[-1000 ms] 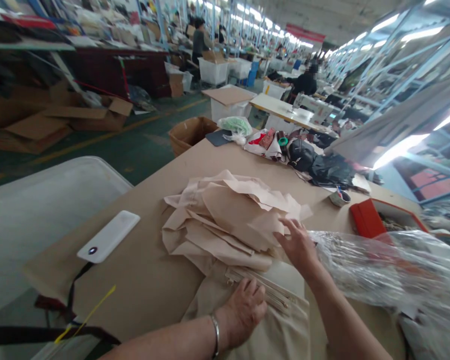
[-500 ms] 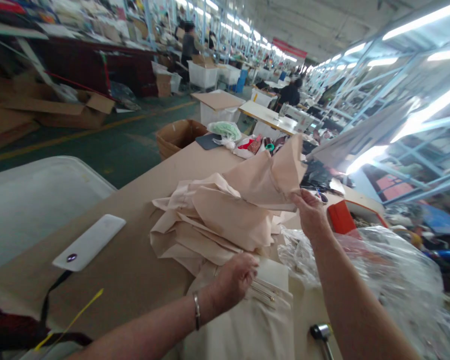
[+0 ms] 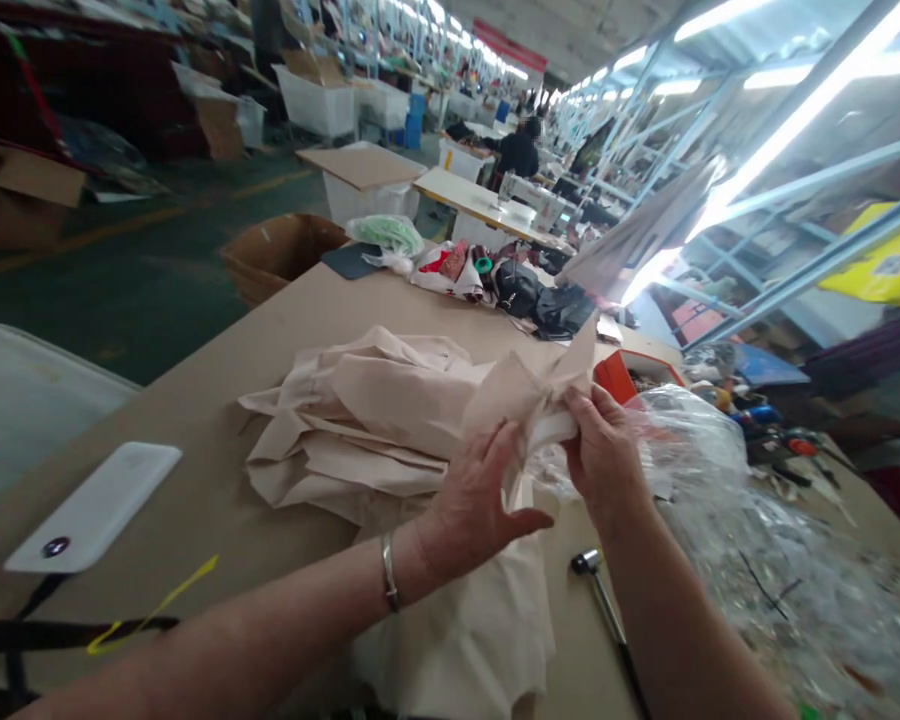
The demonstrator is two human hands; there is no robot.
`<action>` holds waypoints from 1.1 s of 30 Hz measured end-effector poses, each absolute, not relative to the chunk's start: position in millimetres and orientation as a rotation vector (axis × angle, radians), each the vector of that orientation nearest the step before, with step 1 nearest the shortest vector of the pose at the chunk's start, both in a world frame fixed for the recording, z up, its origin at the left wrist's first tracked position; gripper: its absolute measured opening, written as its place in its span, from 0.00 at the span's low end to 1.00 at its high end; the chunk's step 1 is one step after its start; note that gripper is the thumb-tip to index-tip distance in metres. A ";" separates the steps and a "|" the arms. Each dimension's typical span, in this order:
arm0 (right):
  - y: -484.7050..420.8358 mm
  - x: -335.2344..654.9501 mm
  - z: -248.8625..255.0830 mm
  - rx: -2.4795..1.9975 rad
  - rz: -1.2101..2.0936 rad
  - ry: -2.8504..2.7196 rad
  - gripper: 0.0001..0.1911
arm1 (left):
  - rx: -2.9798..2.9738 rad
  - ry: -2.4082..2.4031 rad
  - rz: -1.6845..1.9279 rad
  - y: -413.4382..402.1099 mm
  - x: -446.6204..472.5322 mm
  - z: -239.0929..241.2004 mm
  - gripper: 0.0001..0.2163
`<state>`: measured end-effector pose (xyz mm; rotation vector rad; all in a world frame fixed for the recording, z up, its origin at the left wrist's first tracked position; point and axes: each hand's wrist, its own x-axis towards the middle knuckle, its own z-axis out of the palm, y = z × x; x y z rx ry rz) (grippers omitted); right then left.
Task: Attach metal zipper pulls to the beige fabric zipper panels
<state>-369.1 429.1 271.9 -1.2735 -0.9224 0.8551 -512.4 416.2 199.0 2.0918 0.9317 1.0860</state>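
Note:
A single beige fabric piece [image 3: 529, 392] is held up above the table between both hands. My left hand [image 3: 480, 495] grips its lower left part, thumb out to the right. My right hand [image 3: 607, 455] pinches its right edge, fingers closed on the cloth. Just behind and left lies a pile of similar beige fabric pieces [image 3: 352, 425] on the brown table [image 3: 270, 330]. Under my left wrist a larger pale cloth [image 3: 487, 620] hangs over the near table edge. A metal bracelet sits on my left wrist.
A white power bank [image 3: 94, 508] with a black cable lies at the left, a yellow strip [image 3: 154, 605] near it. A hammer [image 3: 607, 620] lies by my right forearm. Crumpled clear plastic [image 3: 727, 520] and a red box [image 3: 624, 372] are right; bags and a cardboard box are at the far end.
My right hand lifted one beige piece off the pile and brought it down toward me. My left hand left the zippered cloth and took hold of the piece. The view shifted right.

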 end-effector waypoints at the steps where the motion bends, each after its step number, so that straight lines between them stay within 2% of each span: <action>1: 427.5 -376.1 272.5 -1.192 0.927 -0.821 0.12 | 2.116 0.958 1.086 412.1 -509.7 198.5 0.46; 2: 425.6 -382.3 273.3 -1.134 0.967 -0.742 0.12 | 2.116 0.982 1.099 409.7 -508.3 198.5 0.46; 3: 423.3 -387.1 274.6 -1.092 0.983 -0.685 0.12 | 2.093 0.995 1.127 409.3 -508.4 199.1 0.41; 6: 413.1 -391.8 279.7 -0.987 0.912 -0.606 0.09 | 1.933 0.959 1.158 417.2 -517.2 205.7 0.17; 7: 408.2 -390.3 280.9 -0.964 0.866 -0.628 0.08 | 1.872 0.935 1.119 421.3 -522.4 209.7 0.14; 9: 395.4 -384.9 281.6 -0.984 0.718 -0.788 0.07 | 1.732 0.863 0.978 428.4 -534.3 220.1 0.13; 12: 371.1 -376.3 278.3 -1.161 0.381 -1.407 0.09 | 1.429 0.658 0.729 431.9 -551.4 240.2 0.11; 15: 348.4 -373.6 275.5 -1.250 0.077 -1.998 0.15 | 1.248 0.441 0.561 428.7 -564.7 258.4 0.19; 17: 337.1 -376.2 276.1 -1.287 0.005 -2.157 0.17 | 1.323 0.399 0.501 425.5 -571.4 265.0 0.24; 19: 328.5 -381.0 277.0 -1.333 0.062 -2.221 0.14 | 1.465 0.430 0.458 422.0 -576.3 265.5 0.27; 23: 311.0 -390.0 269.0 -1.389 0.424 -2.206 0.04 | 1.693 0.424 0.335 411.5 -580.9 254.1 0.30; 25: 298.1 -391.0 259.5 -1.453 0.581 -2.197 0.05 | 1.821 0.354 0.253 403.1 -581.8 248.3 0.30; 30: 252.5 -383.7 246.1 -1.785 0.507 -2.257 0.09 | 2.442 0.310 0.309 374.9 -586.0 244.5 0.10; 33: 231.4 -380.6 250.9 -1.946 0.530 -2.214 0.10 | 2.542 0.247 0.180 361.8 -589.1 241.9 0.06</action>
